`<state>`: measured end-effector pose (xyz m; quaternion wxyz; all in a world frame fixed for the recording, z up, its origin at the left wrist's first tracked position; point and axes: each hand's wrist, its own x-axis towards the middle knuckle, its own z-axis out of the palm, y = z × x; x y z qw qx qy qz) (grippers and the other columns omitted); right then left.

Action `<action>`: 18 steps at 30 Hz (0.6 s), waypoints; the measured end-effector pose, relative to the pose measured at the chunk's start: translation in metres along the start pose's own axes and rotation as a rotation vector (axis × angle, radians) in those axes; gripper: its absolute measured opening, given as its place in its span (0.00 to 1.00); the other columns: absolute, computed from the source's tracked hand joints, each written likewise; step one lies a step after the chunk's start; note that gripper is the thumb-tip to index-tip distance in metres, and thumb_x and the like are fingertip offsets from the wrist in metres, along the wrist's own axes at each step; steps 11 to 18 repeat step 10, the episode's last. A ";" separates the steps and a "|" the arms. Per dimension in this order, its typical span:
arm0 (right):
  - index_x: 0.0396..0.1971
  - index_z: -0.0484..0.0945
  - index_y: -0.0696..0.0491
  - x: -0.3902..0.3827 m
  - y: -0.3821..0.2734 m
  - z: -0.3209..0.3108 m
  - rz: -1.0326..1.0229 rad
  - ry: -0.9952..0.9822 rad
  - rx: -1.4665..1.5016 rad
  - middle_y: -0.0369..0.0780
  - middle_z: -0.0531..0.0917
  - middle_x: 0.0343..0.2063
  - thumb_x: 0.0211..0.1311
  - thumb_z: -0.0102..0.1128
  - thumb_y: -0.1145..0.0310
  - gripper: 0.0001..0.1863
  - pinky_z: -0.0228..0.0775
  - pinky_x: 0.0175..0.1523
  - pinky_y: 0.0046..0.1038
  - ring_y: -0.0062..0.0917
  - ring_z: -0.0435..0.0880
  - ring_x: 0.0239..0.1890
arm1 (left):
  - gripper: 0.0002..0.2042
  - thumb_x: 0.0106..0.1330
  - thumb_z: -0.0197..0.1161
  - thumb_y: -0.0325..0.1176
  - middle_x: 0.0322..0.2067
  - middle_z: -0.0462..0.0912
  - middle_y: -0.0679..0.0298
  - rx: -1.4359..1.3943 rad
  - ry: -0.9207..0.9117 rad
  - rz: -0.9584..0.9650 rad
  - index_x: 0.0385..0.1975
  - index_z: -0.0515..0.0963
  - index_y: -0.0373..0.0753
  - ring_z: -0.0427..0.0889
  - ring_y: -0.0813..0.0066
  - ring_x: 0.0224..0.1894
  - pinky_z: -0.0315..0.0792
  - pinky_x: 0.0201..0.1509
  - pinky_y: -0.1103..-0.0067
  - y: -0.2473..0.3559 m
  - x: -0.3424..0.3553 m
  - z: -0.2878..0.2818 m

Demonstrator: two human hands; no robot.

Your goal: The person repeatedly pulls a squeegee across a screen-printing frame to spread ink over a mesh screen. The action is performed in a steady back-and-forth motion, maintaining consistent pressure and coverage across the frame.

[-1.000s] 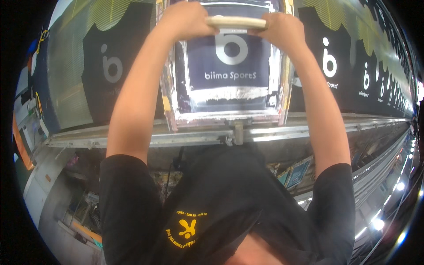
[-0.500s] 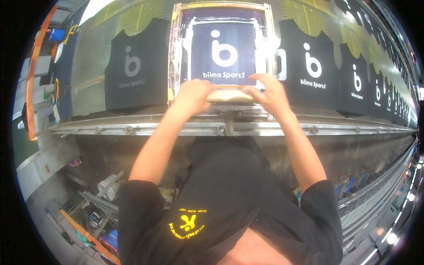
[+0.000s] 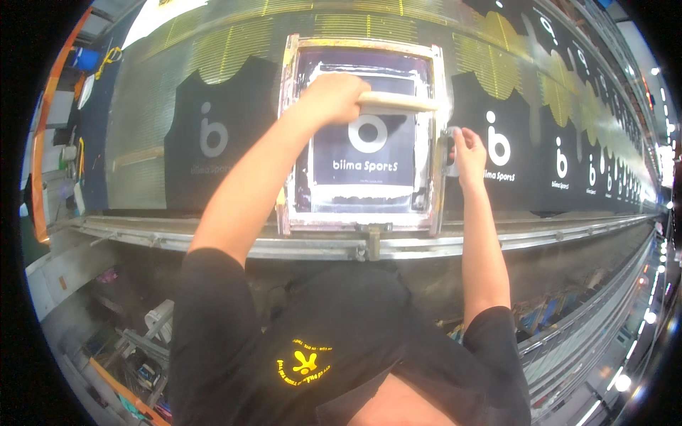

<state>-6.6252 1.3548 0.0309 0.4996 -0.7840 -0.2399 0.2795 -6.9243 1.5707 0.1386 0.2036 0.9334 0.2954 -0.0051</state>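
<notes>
A screen-printing frame (image 3: 285,142) with a dark mesh and a white letter-shaped design lies on the long table in front of me. My left hand (image 3: 337,98) is closed on the left end of a pale wooden squeegee (image 3: 398,102), which lies across the upper part of the mesh. Beneath it, the top of the design is hidden. Beyond the frame's right side, the fingers of my right hand (image 3: 469,153) curl around a small side handle (image 3: 450,150). Whatever lies under the frame cannot be seen.
To the left is a black garment piece (image 3: 192,138) with a greyish print. On the right, a black garment piece (image 3: 517,121) with a white print starts a row of several more. A metal rail (image 3: 298,248) runs along the table's near edge.
The squeegee has gone from the frame's near end to its far part. My right hand has let go of it and moved to the side handle; my left hand keeps its hold.
</notes>
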 end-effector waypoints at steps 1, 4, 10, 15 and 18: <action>0.59 0.83 0.60 0.000 -0.006 0.000 0.115 -0.103 0.050 0.37 0.84 0.34 0.75 0.72 0.55 0.25 0.72 0.31 0.23 0.17 0.79 0.27 | 0.11 0.58 0.65 0.30 0.39 0.90 0.53 0.011 -0.009 -0.007 0.40 0.87 0.44 0.89 0.47 0.45 0.81 0.49 0.55 -0.013 0.019 -0.003; 0.56 0.83 0.58 0.004 -0.031 0.004 0.321 -0.231 0.092 0.27 0.71 0.21 0.77 0.70 0.54 0.22 0.54 0.21 0.21 0.10 0.64 0.17 | 0.10 0.59 0.64 0.30 0.37 0.91 0.53 0.045 -0.079 -0.061 0.40 0.87 0.42 0.90 0.48 0.45 0.81 0.50 0.56 -0.042 0.068 -0.010; 0.56 0.84 0.57 -0.013 -0.058 0.006 0.255 -0.145 0.076 0.26 0.71 0.19 0.78 0.69 0.55 0.21 0.53 0.19 0.21 0.09 0.62 0.15 | 0.17 0.63 0.77 0.50 0.39 0.92 0.54 0.034 0.036 -0.133 0.44 0.89 0.45 0.91 0.51 0.45 0.82 0.51 0.55 -0.035 0.048 0.000; 0.56 0.84 0.57 -0.013 -0.058 0.006 0.255 -0.145 0.076 0.26 0.71 0.19 0.78 0.69 0.55 0.21 0.53 0.19 0.21 0.09 0.62 0.15 | 0.17 0.63 0.77 0.50 0.39 0.92 0.54 0.034 0.036 -0.133 0.44 0.89 0.45 0.91 0.51 0.45 0.82 0.51 0.55 -0.035 0.048 0.000; 0.56 0.84 0.57 -0.013 -0.058 0.006 0.255 -0.145 0.076 0.26 0.71 0.19 0.78 0.69 0.55 0.21 0.53 0.19 0.21 0.09 0.62 0.15 | 0.17 0.63 0.77 0.50 0.39 0.92 0.54 0.034 0.036 -0.133 0.44 0.89 0.45 0.91 0.51 0.45 0.82 0.51 0.55 -0.035 0.048 0.000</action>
